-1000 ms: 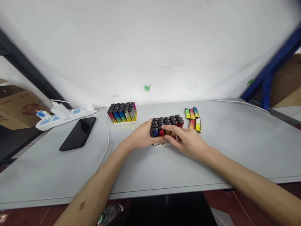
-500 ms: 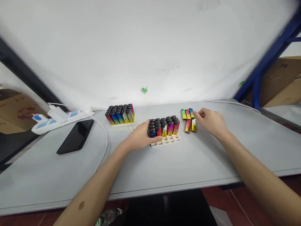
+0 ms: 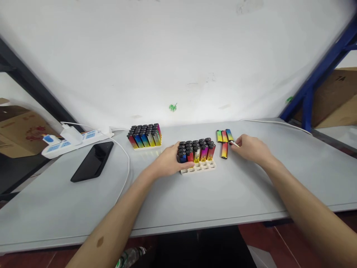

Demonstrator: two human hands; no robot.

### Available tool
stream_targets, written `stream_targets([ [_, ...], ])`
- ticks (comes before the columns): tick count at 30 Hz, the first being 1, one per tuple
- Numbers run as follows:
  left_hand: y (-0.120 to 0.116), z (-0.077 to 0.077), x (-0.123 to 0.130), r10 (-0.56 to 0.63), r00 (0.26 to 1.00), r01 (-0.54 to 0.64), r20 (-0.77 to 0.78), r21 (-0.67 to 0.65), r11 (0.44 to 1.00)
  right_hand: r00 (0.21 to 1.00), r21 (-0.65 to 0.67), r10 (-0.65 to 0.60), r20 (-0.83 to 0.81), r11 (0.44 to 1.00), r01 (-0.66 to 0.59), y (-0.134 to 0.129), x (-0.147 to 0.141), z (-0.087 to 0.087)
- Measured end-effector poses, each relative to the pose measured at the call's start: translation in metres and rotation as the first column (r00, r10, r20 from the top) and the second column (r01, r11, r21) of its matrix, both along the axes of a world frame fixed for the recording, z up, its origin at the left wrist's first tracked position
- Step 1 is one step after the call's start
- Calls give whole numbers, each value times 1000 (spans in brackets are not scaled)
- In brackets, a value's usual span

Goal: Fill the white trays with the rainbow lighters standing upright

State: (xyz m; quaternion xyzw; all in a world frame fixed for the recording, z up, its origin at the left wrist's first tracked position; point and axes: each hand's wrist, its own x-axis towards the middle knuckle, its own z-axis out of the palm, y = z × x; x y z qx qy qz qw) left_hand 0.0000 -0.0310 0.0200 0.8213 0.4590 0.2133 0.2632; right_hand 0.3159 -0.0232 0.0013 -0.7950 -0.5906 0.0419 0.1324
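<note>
Wrapped round the left side of a block of upright lighters (image 3: 196,153), my left hand (image 3: 168,162) has its thumb across the front. These lighters stand in a white tray (image 3: 202,166) whose front holes show bare. To the right, my right hand (image 3: 252,148) is closed in a pinch on a lighter (image 3: 234,143), mostly hidden by the fingers. Just left of it a red-and-yellow lighter (image 3: 224,151) lies flat. Behind that lie a green-yellow lighter (image 3: 219,136), a red one (image 3: 224,136) and a blue one (image 3: 229,134), side by side.
Another tray of lighters (image 3: 144,137) stands near the wall at back left. A black phone (image 3: 92,162), a white power strip (image 3: 72,141) with plugs and a loose white cable (image 3: 128,163) occupy the left side. The table's front edge (image 3: 212,222) runs below my forearms.
My right hand has picked up the front right lighter from the loose group and tilted it. My left hand keeps its place at the tray. The view has shifted slightly.
</note>
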Motion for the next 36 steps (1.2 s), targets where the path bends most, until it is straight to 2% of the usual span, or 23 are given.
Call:
stream_targets([
  [3, 0, -1, 0, -4, 1000, 4, 2, 0, 1000, 998, 126, -4, -62, 992, 11, 1, 0, -2],
  [7, -1, -1, -1, -9, 1000, 9, 8, -2, 1000, 969, 287, 15, -245, 956, 58, 2, -2, 1],
  [11, -1, -1, 0, -9, 1000, 9, 5, -4, 1000, 898, 288, 8, -439, 948, 132, 2, -5, 4],
  [15, -1, -2, 0, -7, 1000, 7, -5, 14, 1000, 815, 298, 67, -575, 945, 132, 1, -8, 4],
  [17, 0, -3, -1, -11, 1000, 11, -5, 15, 1000, 738, 326, 141, -660, 939, 113, -1, -12, 5],
  [20, 0, -3, -1, -8, 1000, 9, -9, 17, 1000, 530, 376, 282, -800, 923, 76, -4, -18, 7],
  [22, 0, -3, -1, -5, 1000, 6, -13, 18, 1000, 424, 386, 326, -845, 920, 62, -6, -22, 10],
  [24, 0, -4, -1, -3, 1000, 4, -17, 18, 1000, 365, 375, 332, -870, 925, 53, -7, -24, 12],
  [28, 0, -4, -1, -2, 1000, 2, -21, 27, 1000, 244, 284, 265, -933, 958, 44, -5, -23, 12],
  [31, 0, -4, -1, -3, 1000, 4, -24, 31, 1000, 190, 236, 225, -955, 971, 35, -3, -23, 10],
  [36, 0, -4, 0, -10, 1000, 10, -10, 43, 999, 101, 228, 222, -970, 972, 51, -4, -26, 11],
])
